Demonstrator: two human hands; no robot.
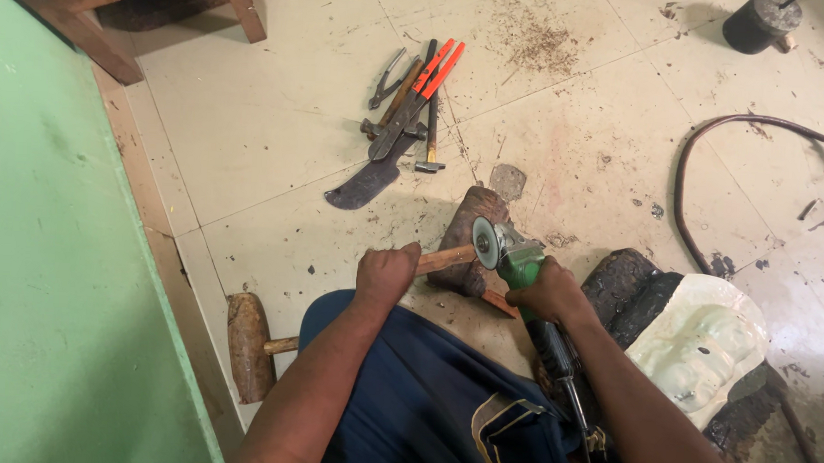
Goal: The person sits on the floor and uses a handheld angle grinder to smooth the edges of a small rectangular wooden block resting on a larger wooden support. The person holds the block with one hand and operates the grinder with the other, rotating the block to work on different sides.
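The wooden strip [448, 258] lies near the centre of the frame, its far end resting across a dark wood block [472, 234] on the tiled floor [268, 142]. The left hand [384, 275] is closed in a fist around the near end of the strip. The right hand [550, 291] is wrapped tight around the green body of an angle grinder [519, 260], just right of centre. The grinder's disc [486, 242] stands on edge, touching or just beside the strip where it crosses the block; contact cannot be confirmed. The grinder's black rear handle and cable run down toward the lower edge of the frame.

Upper centre of the frame: 1 pile of hand tools [403, 120], including orange-handled shears, pliers, a hammer and a curved blade. Lower left: 1 wooden mallet [250, 345] on the floor beside the green wall [49, 271]. Right of the right forearm: 1 pale carved piece [703, 346] resting on dark logs [627, 292]. Upper right: a dark hose [703, 152] curving across the floor and a black cylindrical object [759, 23] at the top edge. Upper left: wooden furniture legs [114, 47].
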